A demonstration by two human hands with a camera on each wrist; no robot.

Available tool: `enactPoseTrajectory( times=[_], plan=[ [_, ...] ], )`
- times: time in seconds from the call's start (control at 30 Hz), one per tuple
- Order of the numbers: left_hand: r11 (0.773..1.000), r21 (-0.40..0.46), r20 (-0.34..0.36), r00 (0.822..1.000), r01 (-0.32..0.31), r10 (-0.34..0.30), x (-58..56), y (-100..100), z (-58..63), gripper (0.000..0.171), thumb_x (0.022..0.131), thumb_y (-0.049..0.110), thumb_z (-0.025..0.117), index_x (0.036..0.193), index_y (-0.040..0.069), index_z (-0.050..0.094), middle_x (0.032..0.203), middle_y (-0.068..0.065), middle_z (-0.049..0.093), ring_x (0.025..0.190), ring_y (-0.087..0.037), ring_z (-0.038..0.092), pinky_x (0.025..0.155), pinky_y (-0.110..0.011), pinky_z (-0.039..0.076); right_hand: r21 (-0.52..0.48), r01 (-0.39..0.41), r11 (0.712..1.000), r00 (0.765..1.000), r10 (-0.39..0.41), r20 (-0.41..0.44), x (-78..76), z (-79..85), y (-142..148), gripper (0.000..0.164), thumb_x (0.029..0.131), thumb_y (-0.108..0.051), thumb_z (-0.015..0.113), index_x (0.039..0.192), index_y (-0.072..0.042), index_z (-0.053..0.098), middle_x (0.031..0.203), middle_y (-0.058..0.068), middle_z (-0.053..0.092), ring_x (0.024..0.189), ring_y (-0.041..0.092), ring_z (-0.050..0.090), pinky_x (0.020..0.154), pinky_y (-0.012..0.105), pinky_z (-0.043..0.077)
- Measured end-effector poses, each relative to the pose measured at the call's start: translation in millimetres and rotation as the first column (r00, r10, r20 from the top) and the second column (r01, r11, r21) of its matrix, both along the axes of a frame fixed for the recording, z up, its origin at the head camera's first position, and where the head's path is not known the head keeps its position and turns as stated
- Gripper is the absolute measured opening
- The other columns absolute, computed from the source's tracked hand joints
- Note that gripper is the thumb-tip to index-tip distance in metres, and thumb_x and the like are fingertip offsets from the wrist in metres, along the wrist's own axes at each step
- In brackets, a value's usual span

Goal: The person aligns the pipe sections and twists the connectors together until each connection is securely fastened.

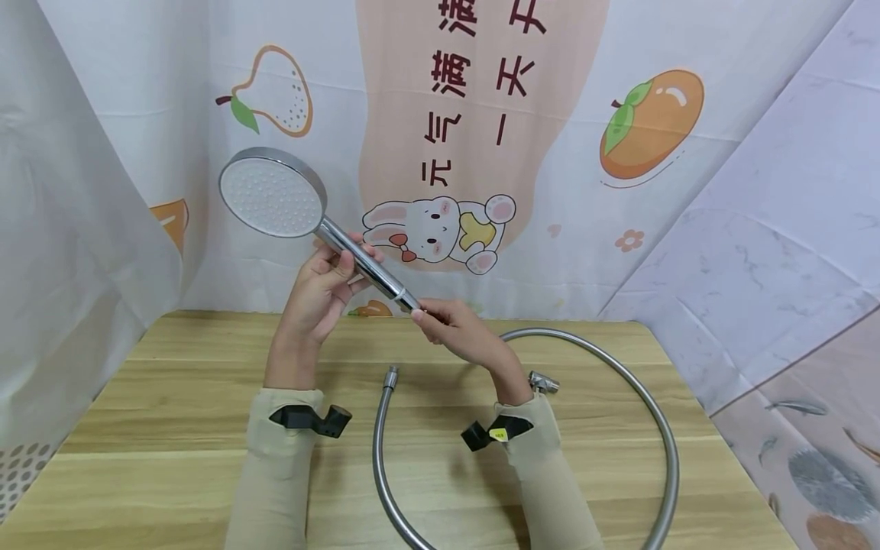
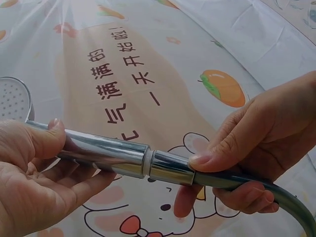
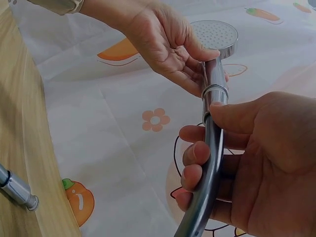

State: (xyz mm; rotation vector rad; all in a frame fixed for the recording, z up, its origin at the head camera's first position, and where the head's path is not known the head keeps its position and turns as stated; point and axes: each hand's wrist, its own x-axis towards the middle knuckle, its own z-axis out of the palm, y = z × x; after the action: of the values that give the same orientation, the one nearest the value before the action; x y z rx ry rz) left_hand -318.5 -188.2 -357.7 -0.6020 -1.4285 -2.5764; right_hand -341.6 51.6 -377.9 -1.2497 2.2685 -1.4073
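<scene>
A chrome hand shower (image 1: 275, 195) with a round white spray face is held in the air, its handle slanting down to the right in the head view. My left hand (image 1: 323, 286) grips the handle, thumb on the near side. At the handle's lower end my right hand (image 1: 457, 328) holds the chrome end nut (image 2: 171, 167) of a grey flexible shower hose (image 3: 210, 158). The nut meets the handle at a pale ring. Whether it is fully threaded on cannot be seen. In the right wrist view, the right fingers curl round the hose just below the nut.
The hose loops over the wooden table (image 1: 172, 382), its free end (image 1: 391, 376) lying between the forearms. A small metal fitting (image 1: 544, 382) lies by the right wrist. A printed curtain (image 1: 309, 46) hangs behind the table, with fabric at both sides.
</scene>
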Motion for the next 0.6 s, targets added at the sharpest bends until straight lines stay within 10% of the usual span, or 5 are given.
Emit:
enactPoseTrajectory(
  times=[0.6],
  plan=[
    [0.996,-0.016,-0.019,0.996,-0.088,0.087,5.8,3.4,6.3,0.02,0.098,0.02,0.057,0.116,0.011,0.059,0.107,-0.001,0.071,0.106,-0.015,0.072,0.095,-0.032,0.06,-0.087,0.068,0.994,0.993,-0.06,0.098,7.4,2.5,-5.8,0.014,0.109,-0.01,0.046,0.12,-0.006,0.039,0.071,0.005,0.045,0.06,0.013,0.037,0.055,0.022,0.03]
  ],
)
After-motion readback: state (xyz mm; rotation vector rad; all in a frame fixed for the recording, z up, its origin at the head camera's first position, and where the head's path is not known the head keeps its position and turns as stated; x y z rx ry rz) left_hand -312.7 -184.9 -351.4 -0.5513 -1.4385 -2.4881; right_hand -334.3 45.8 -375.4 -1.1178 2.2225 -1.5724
